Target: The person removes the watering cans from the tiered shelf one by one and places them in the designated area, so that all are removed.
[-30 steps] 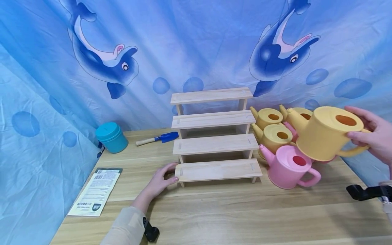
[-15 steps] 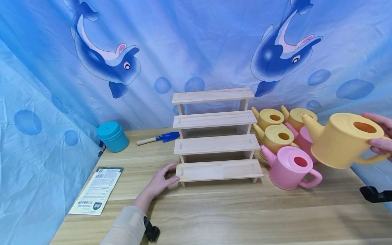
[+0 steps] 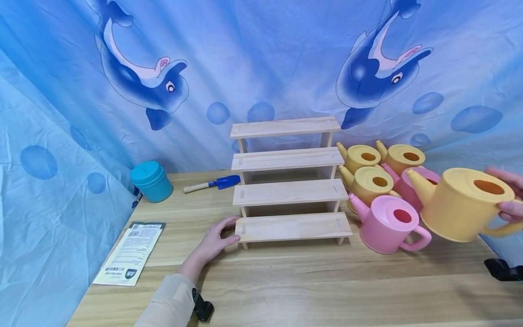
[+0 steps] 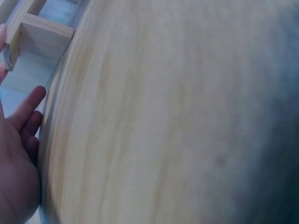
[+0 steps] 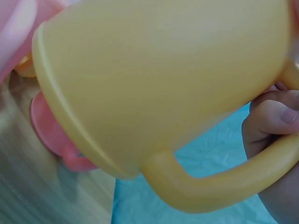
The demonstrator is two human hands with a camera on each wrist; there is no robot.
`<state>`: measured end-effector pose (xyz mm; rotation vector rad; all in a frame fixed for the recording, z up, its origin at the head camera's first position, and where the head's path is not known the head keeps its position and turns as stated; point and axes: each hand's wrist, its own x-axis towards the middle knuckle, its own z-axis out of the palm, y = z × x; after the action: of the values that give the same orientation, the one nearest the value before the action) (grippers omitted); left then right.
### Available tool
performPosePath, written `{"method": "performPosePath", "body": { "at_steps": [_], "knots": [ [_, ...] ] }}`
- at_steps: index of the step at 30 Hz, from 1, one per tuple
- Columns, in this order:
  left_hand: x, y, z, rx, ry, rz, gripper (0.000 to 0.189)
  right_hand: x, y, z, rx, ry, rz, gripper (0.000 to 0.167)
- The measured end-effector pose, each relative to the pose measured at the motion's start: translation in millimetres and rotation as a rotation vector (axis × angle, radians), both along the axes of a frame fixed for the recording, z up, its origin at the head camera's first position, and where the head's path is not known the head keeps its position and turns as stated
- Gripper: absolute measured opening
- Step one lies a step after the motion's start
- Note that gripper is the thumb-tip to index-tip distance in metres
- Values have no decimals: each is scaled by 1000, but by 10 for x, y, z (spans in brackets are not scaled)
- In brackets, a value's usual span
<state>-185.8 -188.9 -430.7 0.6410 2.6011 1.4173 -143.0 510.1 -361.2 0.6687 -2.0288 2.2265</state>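
Note:
My left hand point(image 3: 213, 241) grips the left end of the lowest board on a four-tier wooden step shelf point(image 3: 292, 227). Its thumb lies at the front corner and its fingers curve behind; the left wrist view shows the board end point(image 4: 11, 53) at the fingertips. At the far right, my right hand point(image 3: 512, 208) holds a yellow watering can point(image 3: 461, 213) by its handle end, spout pointing left. In the right wrist view its fingers point(image 5: 275, 116) are at the handle point(image 5: 205, 193). The can overlaps a pink watering can point(image 3: 408, 188) behind it.
Another pink watering can point(image 3: 388, 225) stands just right of the shelf, with several yellow cans point(image 3: 369, 184) behind. On the left are a teal lidded tin point(image 3: 151, 181), a blue trowel point(image 3: 226, 182) and a seed packet point(image 3: 130, 254). A dolphin-print curtain point(image 3: 286, 59) backs the table.
My right hand has carried the yellow watering can rightward, then lower toward the table, uncovering more of the cans behind. My left hand stays on the shelf's lowest board.

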Motion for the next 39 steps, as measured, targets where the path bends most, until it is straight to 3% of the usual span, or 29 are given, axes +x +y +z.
{"method": "performPosePath", "body": {
  "at_steps": [4, 9, 11, 14, 18, 22, 28, 35, 39],
  "knots": [
    [6, -9, 5, -2, 4, -1, 57, 61, -108, -99, -93, -4, 55, 77],
    [1, -11, 6, -10, 15, -4, 57, 128, -171, -238, -158, -37, 45, 68],
    [3, -4, 14, -10, 12, -5, 57, 152, -183, -286, -155, -43, 20, 65],
    [-64, -32, -118, -12, 19, 4, 58, 173, -213, -356, -145, -33, 1, 61],
    [-89, -25, -147, 0, 21, 0, 58, 190, -241, -441, -91, -49, -38, 57],
    [-12, 25, 28, -4, 3, -14, 58, 207, -248, -506, -69, -128, -93, 55],
    [3, 30, 49, -4, -5, -15, 57, 252, -272, -584, -61, -222, -163, 54],
    [7, 10, 22, -14, -13, 2, 57, 260, -283, -681, 20, -141, -203, 58],
    [-7, -16, -17, -19, -5, -8, 57, 256, -282, -749, 11, -99, -181, 62]
  ]
}}
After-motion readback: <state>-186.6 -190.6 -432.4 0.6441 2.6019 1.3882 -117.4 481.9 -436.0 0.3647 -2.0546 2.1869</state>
